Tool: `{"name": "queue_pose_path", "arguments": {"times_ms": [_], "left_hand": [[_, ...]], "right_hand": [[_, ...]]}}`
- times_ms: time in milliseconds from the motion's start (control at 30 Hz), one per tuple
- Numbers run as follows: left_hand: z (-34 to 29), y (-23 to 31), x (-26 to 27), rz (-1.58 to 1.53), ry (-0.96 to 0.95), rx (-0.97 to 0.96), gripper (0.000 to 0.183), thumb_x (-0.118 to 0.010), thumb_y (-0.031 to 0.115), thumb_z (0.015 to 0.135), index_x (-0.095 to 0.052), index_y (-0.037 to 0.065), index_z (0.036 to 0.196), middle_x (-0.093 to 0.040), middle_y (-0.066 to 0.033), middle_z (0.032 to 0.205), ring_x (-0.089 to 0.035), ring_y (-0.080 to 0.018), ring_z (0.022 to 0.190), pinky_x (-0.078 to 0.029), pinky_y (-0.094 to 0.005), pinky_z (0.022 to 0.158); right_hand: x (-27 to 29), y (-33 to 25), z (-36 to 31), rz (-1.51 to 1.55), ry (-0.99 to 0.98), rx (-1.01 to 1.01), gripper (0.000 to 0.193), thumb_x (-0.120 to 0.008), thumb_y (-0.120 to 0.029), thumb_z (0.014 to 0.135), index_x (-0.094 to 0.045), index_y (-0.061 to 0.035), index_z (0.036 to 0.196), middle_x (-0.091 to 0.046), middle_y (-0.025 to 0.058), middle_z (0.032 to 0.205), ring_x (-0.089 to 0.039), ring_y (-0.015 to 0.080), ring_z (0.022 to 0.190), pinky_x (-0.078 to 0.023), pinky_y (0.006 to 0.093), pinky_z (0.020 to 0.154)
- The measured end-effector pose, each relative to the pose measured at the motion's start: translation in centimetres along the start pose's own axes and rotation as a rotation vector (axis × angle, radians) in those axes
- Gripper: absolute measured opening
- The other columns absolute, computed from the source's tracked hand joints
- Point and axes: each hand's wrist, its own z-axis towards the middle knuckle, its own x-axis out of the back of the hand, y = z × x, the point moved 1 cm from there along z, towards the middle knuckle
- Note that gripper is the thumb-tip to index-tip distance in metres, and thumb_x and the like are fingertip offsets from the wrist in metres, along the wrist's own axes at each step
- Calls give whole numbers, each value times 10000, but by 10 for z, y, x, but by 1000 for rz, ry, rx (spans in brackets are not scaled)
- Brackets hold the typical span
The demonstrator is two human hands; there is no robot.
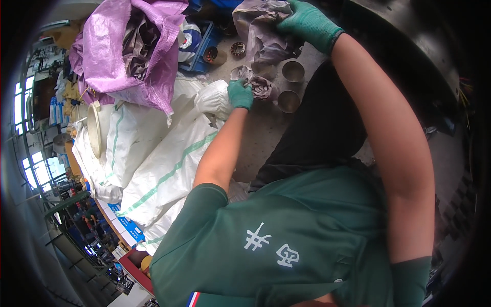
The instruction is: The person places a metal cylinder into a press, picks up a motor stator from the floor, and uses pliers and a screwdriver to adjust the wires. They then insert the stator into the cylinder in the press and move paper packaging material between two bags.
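Observation:
Both of my hands wear green gloves. At the top, my right hand is closed on a large crumpled sheet of grey-brown paper; its fingertips are partly hidden behind the sheet. Lower and to the left, my left hand is closed at the edge of a smaller crumpled paper wad, its fingers gripping the near side. Right beside that wad stand two open round metal cups, one nearer me than the other. Another cup with something reddish inside and a small round part are farther left.
A purple woven sack stuffed with crumpled paper stands at the upper left. White woven sacks with green stripes lie below it. A blue crate is behind the cups. Dark machinery borders the right side.

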Motion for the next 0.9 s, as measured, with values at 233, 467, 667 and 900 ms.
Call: {"name": "queue_pose_path", "arguments": {"times_ms": [233, 467, 667, 900], "left_hand": [[37, 47, 88, -543, 204, -161, 318, -785, 216, 838, -737, -22, 1044, -707, -212, 992, -650, -390, 1001, -527, -458, 897], [41, 92, 166, -18, -54, -1066, 426, -683, 155, 942, -642, 79, 1358, -738, -84, 1225, -688, -252, 1160, -520, -407, 1076], [-19, 17, 137, -958, -749, 529, 250, -657, 171, 1006, -686, 54, 1225, -740, -91, 1028, -718, -254, 845, -599, -364, 778], [-62, -268, 200, 532, -496, 568, 335, -612, 194, 938, -743, 31, 1201, -702, -233, 1199, -677, -342, 1090, -535, -423, 955]], "right_hand": [[-13, -5, -5, 22, -395, -143, 514, -765, -69, 797, -617, 75, 1268, -749, 171, 801, -728, 231, 575, -629, 359, 541], [-46, -39, -29, -230, -459, -3, 468, -770, -110, 804, -677, 79, 1223, -763, 196, 909, -775, 293, 750, -639, 384, 665], [-48, -1, 6, -360, -41, 164, 459, -734, -263, 831, -739, -3, 1209, -762, 218, 989, -753, 323, 897, -587, 397, 887], [-47, -15, 1, -71, -78, 188, 441, -730, -241, 839, -734, -6, 1213, -757, 189, 969, -742, 289, 859, -584, 377, 836]]}}
